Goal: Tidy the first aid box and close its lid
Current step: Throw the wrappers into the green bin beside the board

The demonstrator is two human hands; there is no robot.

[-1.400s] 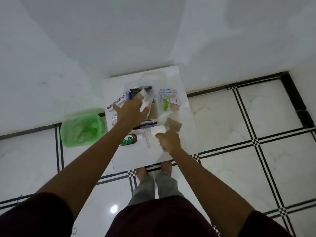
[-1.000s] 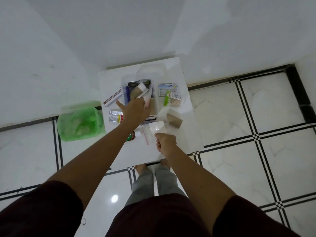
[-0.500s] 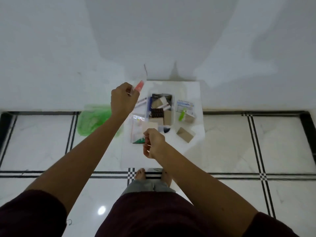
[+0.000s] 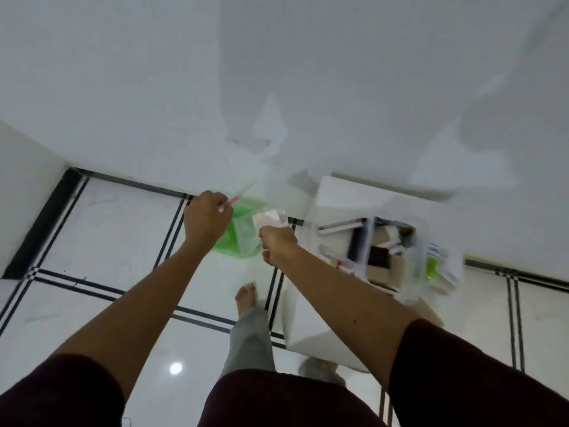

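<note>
The clear first aid box [image 4: 414, 274] stands open on the small white table [image 4: 331, 197] at the right. It is blurred, with brown cartons and dark packs inside. Both hands are off the table, to its left, above a green-lined waste bin [image 4: 227, 245]. My left hand [image 4: 205, 219] pinches a thin clear wrapper with a red strip [image 4: 230, 202]. My right hand [image 4: 277, 246] grips a clear plastic bag [image 4: 250, 239] that has a red line and a white piece of paper [image 4: 266, 221] at its top. The bag hangs over the bin.
More loose items lie on the table beside the box: a long white carton [image 4: 340, 227], a small pack [image 4: 334, 259], and a green-and-white pack [image 4: 432, 266] on the right. The white wall is right behind. My bare foot [image 4: 246, 298] stands on the tiled floor.
My view and both hands have swung left from the table to above the green bin. The hands still hold the wrapper and the clear bag.
</note>
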